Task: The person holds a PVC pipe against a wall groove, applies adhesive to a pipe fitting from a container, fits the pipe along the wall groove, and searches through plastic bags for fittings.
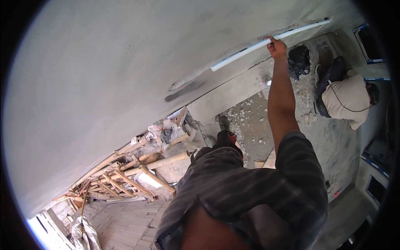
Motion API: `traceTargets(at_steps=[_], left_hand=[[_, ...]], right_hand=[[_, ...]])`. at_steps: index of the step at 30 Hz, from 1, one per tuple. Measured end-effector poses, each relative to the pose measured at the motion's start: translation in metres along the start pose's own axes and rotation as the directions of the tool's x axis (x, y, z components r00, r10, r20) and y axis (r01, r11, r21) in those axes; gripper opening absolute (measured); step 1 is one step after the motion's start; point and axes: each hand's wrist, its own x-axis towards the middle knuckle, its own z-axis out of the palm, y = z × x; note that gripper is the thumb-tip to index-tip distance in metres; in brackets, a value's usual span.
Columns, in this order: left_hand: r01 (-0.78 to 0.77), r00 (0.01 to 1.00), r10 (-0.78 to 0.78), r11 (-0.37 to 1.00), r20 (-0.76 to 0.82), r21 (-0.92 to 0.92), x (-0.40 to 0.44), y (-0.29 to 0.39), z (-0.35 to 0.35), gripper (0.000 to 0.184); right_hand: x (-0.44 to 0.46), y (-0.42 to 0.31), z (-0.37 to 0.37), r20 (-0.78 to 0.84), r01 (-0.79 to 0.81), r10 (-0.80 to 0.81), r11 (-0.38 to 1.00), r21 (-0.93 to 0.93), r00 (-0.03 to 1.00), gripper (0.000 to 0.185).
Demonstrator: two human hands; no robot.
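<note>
A person's right hand (277, 49) reaches to the upper right of the frame and closes around a long white bar (246, 51) marked with blue, which runs slantwise along a grey wall (112, 54). The fingers are curled over the bar right of its middle, leaving both ends unsupported by any visible hand; whether the whole length touches the surface cannot be told. The left hand is out of view, its state unknown. The step in hand appears to be holding or guiding the bar along the wall, near a dark streak (185, 91) at upper centre. Any move from here would call for a firm grip and an even press, since a one-handed hold could let either end swing away. At right, a co-worker (343, 98) in a pale top bends low, near a black bag (299, 60) on the debris-strewn ground (256, 129). Wooden poles (166, 160) lie heaped at lower left, beside paving (129, 218).
</note>
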Motion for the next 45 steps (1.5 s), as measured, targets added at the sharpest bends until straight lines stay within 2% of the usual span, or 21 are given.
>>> traceTargets(at_steps=[2,8,10,13,15,19,23,26,27,28,30,32,34,35,38,39,42,45], left_hand=[[0.021,1.0,-0.021,1.0,-0.006,-0.018,-0.011,-0.01,0.004,0.028],[0.024,1.0,-0.024,1.0,0.013,0.001,-0.018,-0.022,0.007,0.027],[0.018,1.0,-0.018,1.0,0.016,0.002,-0.012,-0.025,0.007,0.027],[0.01,1.0,-0.01,1.0,0.017,0.013,-0.011,-0.028,0.0,0.026],[-0.015,1.0,0.015,0.999,0.026,0.029,-0.007,-0.031,-0.004,0.026],[-0.134,0.987,0.122,0.984,0.103,0.115,0.023,-0.033,-0.015,0.025],[-0.326,0.93,0.279,0.927,0.238,0.186,0.086,-0.039,-0.036,0.025],[-0.437,0.849,0.443,0.895,0.288,-0.086,0.157,-0.028,-0.041,0.024],[-0.394,0.861,0.448,0.887,0.24,-0.242,0.131,0.006,-0.033,0.028],[-0.354,0.871,0.452,0.848,0.191,-0.395,0.069,0.075,-0.02,0.034],[-0.411,0.834,0.541,0.741,0.11,-0.532,0.013,0.137,-0.006,0.041],[-0.51,0.765,0.642,0.65,0.049,-0.563,-0.009,0.162,0.0,0.032],[-0.633,0.592,0.793,0.569,0.146,-0.524,-0.016,0.174,0.006,0.028],[-0.588,0.65,0.74,0.632,0.17,-0.505,-0.028,0.179,0.008,0.02],[-0.494,0.652,0.706,0.673,0.277,-0.551,-0.082,0.193,0.028,0.017],[-0.53,0.623,0.725,0.667,0.293,-0.523,-0.098,0.195,0.039,0.017],[-0.707,0.451,0.777,0.611,0.439,-0.356,-0.142,0.196,0.063,0.021],[-0.777,0.341,0.741,0.569,0.578,-0.27,-0.164,0.196,0.092,0.023]], right_hand=[[0.009,0.004,-0.005,0.061,-0.009,0.006,0.999,0.042,0.998,0.011],[0.006,0.005,-0.003,0.091,-0.003,0.0,1.0,0.024,0.996,0.011],[-0.001,-0.001,0.007,0.002,0.027,-0.027,1.0,-0.007,1.0,0.015],[-0.029,-0.016,0.014,-0.032,0.054,-0.053,0.998,0.02,0.998,0.02],[-0.052,-0.022,0.011,-0.07,0.077,-0.078,0.997,-0.025,0.994,0.017],[-0.144,-0.025,-0.004,-0.097,0.16,-0.16,0.987,-0.005,0.982,0.023],[-0.264,0.028,-0.017,-0.032,0.198,-0.196,0.976,0.09,0.98,0.03],[-0.355,0.06,-0.014,0.074,0.286,-0.299,0.948,0.141,0.951,0.033],[-0.385,0.067,-0.011,0.08,0.305,-0.318,0.941,0.145,0.945,0.035],[-0.414,0.071,-0.009,0.077,0.325,-0.335,0.938,0.12,0.939,0.035],[-0.474,0.076,-0.011,0.074,0.382,-0.392,0.917,0.117,0.917,0.035],[-0.517,0.092,-0.022,0.06,0.446,-0.455,0.887,0.118,0.888,0.038],[-0.565,0.095,-0.037,0.002,0.479,-0.484,0.867,0.14,0.875,0.039],[-0.586,0.094,-0.047,-0.047,0.502,-0.501,0.853,0.141,0.864,0.038],[-0.653,0.093,-0.075,-0.205,0.558,-0.526,0.816,0.151,0.825,0.036],[-0.672,0.096,-0.088,-0.253,0.572,-0.527,0.805,0.159,0.811,0.037],[-0.721,0.104,-0.129,-0.399,0.629,-0.544,0.768,0.118,0.739,0.039],[-0.771,0.12,-0.156,-0.528,0.689,-0.54,0.713,0.127,0.656,0.043]])
